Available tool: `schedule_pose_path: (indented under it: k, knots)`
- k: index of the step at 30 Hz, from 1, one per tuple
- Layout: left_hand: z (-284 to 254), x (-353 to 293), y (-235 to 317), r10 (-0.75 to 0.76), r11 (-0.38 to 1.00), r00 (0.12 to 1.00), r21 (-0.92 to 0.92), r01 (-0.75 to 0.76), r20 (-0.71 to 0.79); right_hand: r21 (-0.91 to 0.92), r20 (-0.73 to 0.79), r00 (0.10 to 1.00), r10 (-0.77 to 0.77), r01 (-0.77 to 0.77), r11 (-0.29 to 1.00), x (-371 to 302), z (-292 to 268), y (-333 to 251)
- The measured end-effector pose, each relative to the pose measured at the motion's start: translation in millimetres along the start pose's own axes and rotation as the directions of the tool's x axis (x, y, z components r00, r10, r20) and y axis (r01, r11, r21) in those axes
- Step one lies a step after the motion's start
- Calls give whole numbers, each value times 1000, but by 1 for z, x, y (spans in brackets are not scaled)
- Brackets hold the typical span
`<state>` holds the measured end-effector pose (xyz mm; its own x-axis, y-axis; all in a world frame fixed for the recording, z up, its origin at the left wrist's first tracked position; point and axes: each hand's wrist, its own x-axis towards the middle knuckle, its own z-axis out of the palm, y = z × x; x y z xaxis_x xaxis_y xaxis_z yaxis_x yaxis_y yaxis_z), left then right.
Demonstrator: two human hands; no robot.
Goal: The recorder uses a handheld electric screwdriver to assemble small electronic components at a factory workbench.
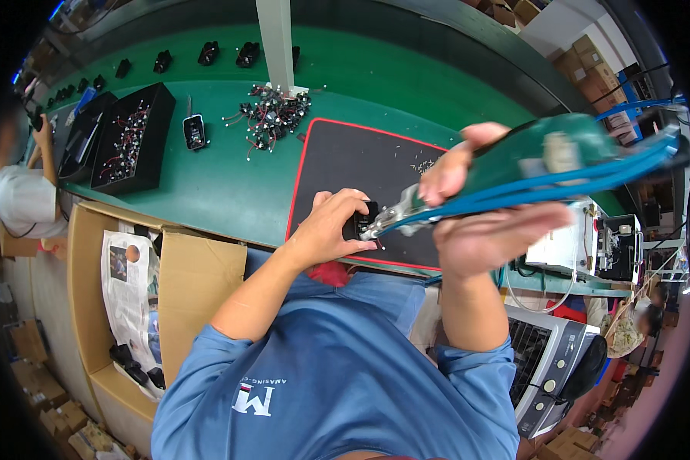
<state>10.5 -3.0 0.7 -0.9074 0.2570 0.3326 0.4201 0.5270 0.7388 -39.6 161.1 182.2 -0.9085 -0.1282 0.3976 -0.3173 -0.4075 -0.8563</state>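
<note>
On a black mat (337,153) with a red border, my left hand (326,226) grips a small black plastic housing (366,211) between thumb and fingers. My right hand (498,230), smeared by motion, is wrapped round a green power screwdriver (529,153) with blue hoses (560,192) along it. The screwdriver's metal nose (395,215) points down and left, its tip at the housing. I cannot tell whether the tip touches it. Small light-coloured screws (422,165) lie scattered on the mat beyond the housing.
A pile of wired components (272,111) lies on the green bench (230,169), left of a post (276,38). Nearby are an open black housing (195,132) and a black bin (157,146) of parts. A cardboard box (199,291) stands lower left. A person (23,192) works far left.
</note>
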Motion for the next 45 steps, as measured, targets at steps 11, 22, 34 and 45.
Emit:
schedule_pose_path:
  k: [11,22,34,45]
  knots:
    - [-1,2,3,-2,999,1000,-46,1,-1,-73,43,999,14,-11,997,-7,-1,27]
    - [0,1,3,-4,999,1000,-36,4,0,-126,10,1000,-23,24,992,-14,1,37]
    - [-4,1,-3,3,997,1000,-81,-4,-12,-95,60,997,47,-42,995,-15,-3,58]
    - [-46,93,-34,18,964,1000,264,-13,-17,-56,51,970,-237,239,969,35,-28,-50]
